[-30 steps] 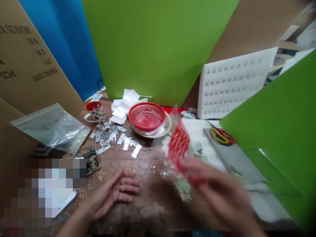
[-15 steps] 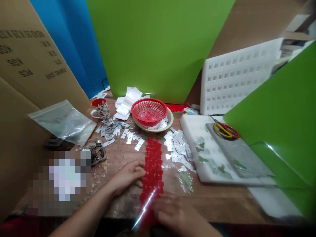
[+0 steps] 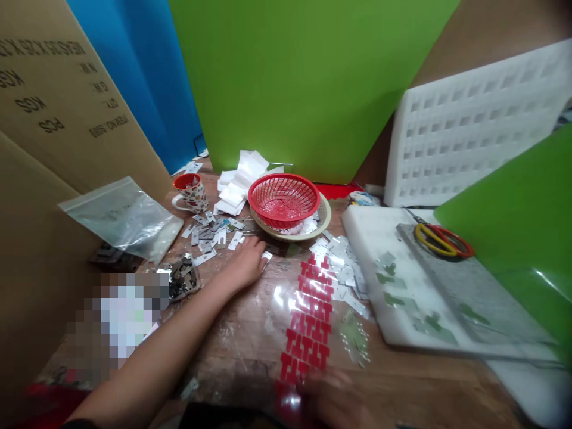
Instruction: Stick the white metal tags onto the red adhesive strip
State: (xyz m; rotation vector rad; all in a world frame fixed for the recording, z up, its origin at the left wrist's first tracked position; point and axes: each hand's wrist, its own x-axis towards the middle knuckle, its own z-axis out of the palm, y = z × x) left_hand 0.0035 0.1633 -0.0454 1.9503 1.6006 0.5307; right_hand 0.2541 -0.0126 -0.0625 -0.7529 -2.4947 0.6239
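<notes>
My left hand (image 3: 248,264) reaches over small silver metal plates (image 3: 235,240) near the middle of the table. Its fingers are stretched forward and down, and a bright plate shows beside the fingertips. A clear film strip with rows of red T-shaped pieces (image 3: 310,316) lies to its right. At the strip's near end is my right hand (image 3: 335,396), smeared by motion; whether its fingers grip the film does not show. More metal plates (image 3: 344,268) lie in a pile beyond the strip's right edge.
A red basket (image 3: 283,199) sits in a cream bowl (image 3: 325,220) at the back. Left stand a patterned mug (image 3: 192,196), a plastic bag (image 3: 134,217) and a tray of metal parts (image 3: 181,277). A white foam block (image 3: 370,256) on the right bears a grey board and scissors (image 3: 440,241).
My left hand has left the red strip and moved forward to the metal plates. The strip's far end now leans right and lies over plates. The view has shifted slightly.
</notes>
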